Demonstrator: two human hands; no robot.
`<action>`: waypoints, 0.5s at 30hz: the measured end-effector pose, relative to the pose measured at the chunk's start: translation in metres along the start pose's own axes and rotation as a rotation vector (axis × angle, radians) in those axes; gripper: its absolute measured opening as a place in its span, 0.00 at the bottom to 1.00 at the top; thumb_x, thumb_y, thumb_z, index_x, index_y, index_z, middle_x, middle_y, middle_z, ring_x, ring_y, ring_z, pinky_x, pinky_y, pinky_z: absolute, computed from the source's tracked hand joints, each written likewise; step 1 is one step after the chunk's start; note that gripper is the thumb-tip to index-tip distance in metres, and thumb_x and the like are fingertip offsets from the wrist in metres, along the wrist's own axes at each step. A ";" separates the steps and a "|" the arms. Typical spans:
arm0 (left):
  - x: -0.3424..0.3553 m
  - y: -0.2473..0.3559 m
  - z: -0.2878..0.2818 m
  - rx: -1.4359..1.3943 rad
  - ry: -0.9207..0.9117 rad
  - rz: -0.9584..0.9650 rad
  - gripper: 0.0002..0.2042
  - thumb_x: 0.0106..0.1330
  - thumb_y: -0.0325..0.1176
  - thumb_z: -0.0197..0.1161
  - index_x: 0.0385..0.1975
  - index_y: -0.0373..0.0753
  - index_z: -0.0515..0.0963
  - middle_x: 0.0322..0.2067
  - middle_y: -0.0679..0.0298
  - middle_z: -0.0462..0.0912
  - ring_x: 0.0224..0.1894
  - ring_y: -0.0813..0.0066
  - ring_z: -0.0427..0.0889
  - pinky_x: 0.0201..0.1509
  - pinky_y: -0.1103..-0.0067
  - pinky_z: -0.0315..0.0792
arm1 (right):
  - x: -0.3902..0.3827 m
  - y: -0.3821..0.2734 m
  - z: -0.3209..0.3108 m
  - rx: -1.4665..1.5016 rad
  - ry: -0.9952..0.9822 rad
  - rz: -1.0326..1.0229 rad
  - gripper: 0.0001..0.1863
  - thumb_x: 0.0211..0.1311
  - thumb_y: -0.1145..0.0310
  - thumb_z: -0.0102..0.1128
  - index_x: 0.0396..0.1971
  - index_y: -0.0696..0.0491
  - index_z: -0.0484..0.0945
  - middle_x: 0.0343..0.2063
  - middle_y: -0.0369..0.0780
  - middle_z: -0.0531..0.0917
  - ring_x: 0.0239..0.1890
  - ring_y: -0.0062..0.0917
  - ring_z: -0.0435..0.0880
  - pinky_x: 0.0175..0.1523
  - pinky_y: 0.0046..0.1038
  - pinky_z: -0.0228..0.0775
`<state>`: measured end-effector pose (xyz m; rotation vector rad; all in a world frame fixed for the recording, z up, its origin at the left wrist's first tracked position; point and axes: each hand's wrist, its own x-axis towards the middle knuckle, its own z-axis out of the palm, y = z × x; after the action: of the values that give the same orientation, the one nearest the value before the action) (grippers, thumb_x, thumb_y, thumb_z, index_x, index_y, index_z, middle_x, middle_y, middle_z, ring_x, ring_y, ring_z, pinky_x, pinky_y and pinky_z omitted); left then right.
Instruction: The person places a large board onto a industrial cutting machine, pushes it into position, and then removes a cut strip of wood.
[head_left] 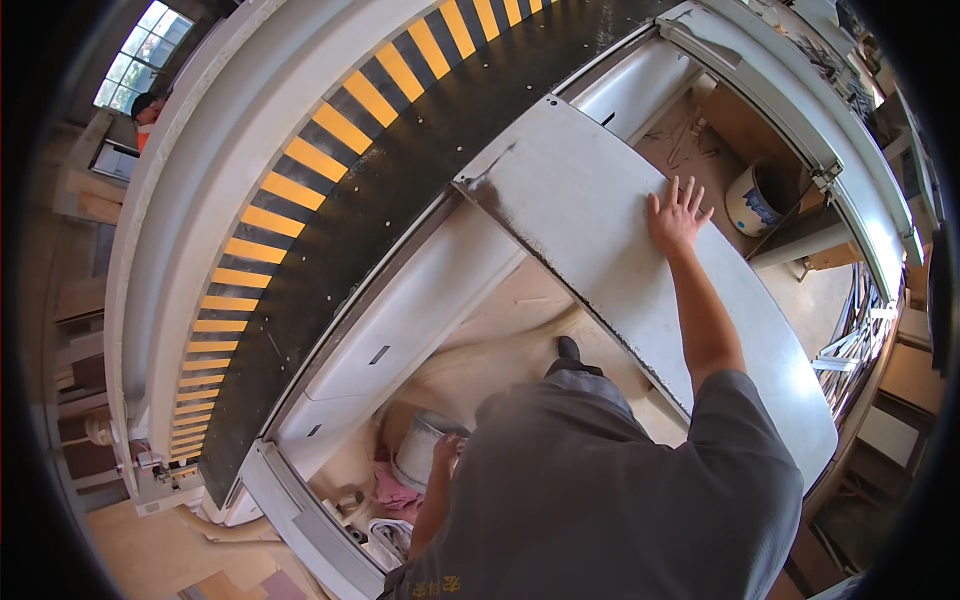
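My right hand (678, 216) lies flat with fingers spread on a pale grey table panel (640, 250) of a large machine. The panel has dark, worn patches along its edges, and nothing sits between my fingers and it. My left hand (446, 455) hangs low at my left side, beside a grey bucket (420, 450) on the floor. Its fingers look curled; my body partly covers it, and what they hold, if anything, cannot be made out. A pink cloth (396, 490) lies below the bucket.
A black bed with yellow stripes (320, 150) curves along the machine, under a pale beam (170, 200). A white bucket (757, 200) stands beyond the panel, near a pile of thin strips (860, 320). Boards (920, 370) lean at the right. Another person (148, 112) is far left.
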<state>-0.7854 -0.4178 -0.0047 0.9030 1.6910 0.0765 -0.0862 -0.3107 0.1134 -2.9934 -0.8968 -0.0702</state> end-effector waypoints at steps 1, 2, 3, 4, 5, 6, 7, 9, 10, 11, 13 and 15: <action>0.003 0.001 0.002 0.000 0.004 0.001 0.20 0.66 0.32 0.63 0.56 0.30 0.78 0.45 0.57 0.86 0.43 0.68 0.86 0.46 0.74 0.79 | 0.005 0.000 0.002 0.004 0.000 -0.001 0.40 0.75 0.37 0.34 0.79 0.44 0.50 0.80 0.41 0.44 0.82 0.42 0.37 0.78 0.62 0.26; 0.006 0.002 0.004 0.023 -0.001 0.056 0.22 0.65 0.32 0.63 0.57 0.30 0.77 0.44 0.56 0.86 0.43 0.66 0.86 0.45 0.73 0.79 | 0.011 -0.001 0.004 0.015 -0.014 -0.011 0.40 0.75 0.37 0.34 0.79 0.44 0.50 0.80 0.41 0.44 0.82 0.42 0.37 0.78 0.62 0.26; 0.008 0.003 0.005 0.045 -0.006 0.112 0.23 0.63 0.32 0.63 0.58 0.29 0.76 0.44 0.54 0.86 0.43 0.65 0.86 0.45 0.71 0.78 | 0.016 -0.002 0.005 0.028 -0.025 -0.020 0.41 0.75 0.37 0.34 0.79 0.45 0.49 0.80 0.41 0.44 0.82 0.42 0.37 0.78 0.62 0.26; 0.012 0.003 0.008 0.042 -0.004 0.117 0.23 0.63 0.32 0.63 0.58 0.29 0.76 0.44 0.54 0.86 0.43 0.65 0.86 0.45 0.71 0.78 | 0.022 -0.001 0.008 0.030 -0.020 -0.022 0.41 0.75 0.37 0.34 0.79 0.45 0.49 0.80 0.41 0.44 0.82 0.42 0.37 0.78 0.62 0.26; 0.016 0.004 0.010 0.151 0.004 0.212 0.24 0.62 0.31 0.63 0.58 0.28 0.76 0.43 0.52 0.86 0.42 0.61 0.86 0.46 0.70 0.78 | 0.027 -0.001 0.011 0.030 -0.035 -0.022 0.41 0.75 0.37 0.34 0.79 0.45 0.49 0.81 0.41 0.44 0.82 0.41 0.37 0.78 0.62 0.26; 0.019 0.005 0.011 0.260 0.013 0.308 0.24 0.61 0.31 0.64 0.58 0.27 0.76 0.43 0.50 0.86 0.41 0.57 0.86 0.48 0.69 0.78 | 0.033 -0.001 0.012 0.030 -0.048 -0.022 0.40 0.75 0.38 0.34 0.79 0.45 0.49 0.81 0.41 0.44 0.82 0.41 0.37 0.78 0.62 0.26; 0.025 -0.007 0.009 0.249 0.030 0.309 0.24 0.61 0.31 0.64 0.58 0.27 0.76 0.43 0.50 0.86 0.41 0.57 0.86 0.48 0.69 0.78 | 0.036 -0.008 0.012 0.041 -0.043 -0.038 0.40 0.75 0.38 0.34 0.79 0.45 0.49 0.81 0.41 0.44 0.82 0.41 0.37 0.78 0.62 0.26; 0.040 -0.033 0.002 0.320 0.300 0.387 0.23 0.60 0.30 0.63 0.56 0.27 0.76 0.42 0.45 0.85 0.45 0.49 0.84 0.54 0.66 0.76 | 0.037 -0.024 0.010 0.054 -0.052 -0.068 0.40 0.75 0.38 0.35 0.79 0.45 0.50 0.81 0.41 0.44 0.82 0.40 0.37 0.78 0.62 0.27; 0.038 -0.013 0.009 0.273 0.351 0.402 0.24 0.62 0.32 0.63 0.57 0.28 0.75 0.49 0.42 0.81 0.56 0.46 0.78 0.64 0.62 0.70 | 0.039 -0.017 0.016 0.048 -0.031 -0.062 0.40 0.75 0.39 0.37 0.79 0.46 0.51 0.80 0.41 0.45 0.82 0.40 0.38 0.78 0.62 0.27; 0.044 -0.011 -0.003 0.268 0.371 0.400 0.24 0.62 0.32 0.63 0.57 0.28 0.75 0.49 0.42 0.81 0.56 0.46 0.78 0.64 0.62 0.70 | 0.038 -0.024 0.014 0.062 -0.031 -0.077 0.40 0.75 0.39 0.37 0.79 0.46 0.51 0.80 0.41 0.45 0.82 0.40 0.38 0.78 0.62 0.27; 0.058 -0.004 -0.037 0.698 0.621 0.632 0.26 0.65 0.35 0.63 0.62 0.29 0.71 0.57 0.40 0.75 0.65 0.45 0.69 0.70 0.58 0.63 | 0.037 -0.043 0.005 0.091 -0.050 -0.118 0.40 0.74 0.40 0.38 0.78 0.47 0.52 0.80 0.41 0.45 0.82 0.40 0.39 0.78 0.62 0.27; 0.054 0.072 -0.032 0.459 0.685 0.733 0.28 0.67 0.35 0.62 0.66 0.32 0.67 0.62 0.41 0.70 0.68 0.42 0.65 0.73 0.55 0.57 | 0.038 -0.033 0.011 0.068 -0.032 -0.099 0.40 0.74 0.40 0.39 0.78 0.48 0.51 0.80 0.41 0.46 0.82 0.39 0.39 0.78 0.61 0.27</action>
<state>-0.7778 -0.3223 -0.0024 1.9838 1.9284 0.5600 -0.0728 -0.2618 0.1041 -2.8942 -1.0285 0.0067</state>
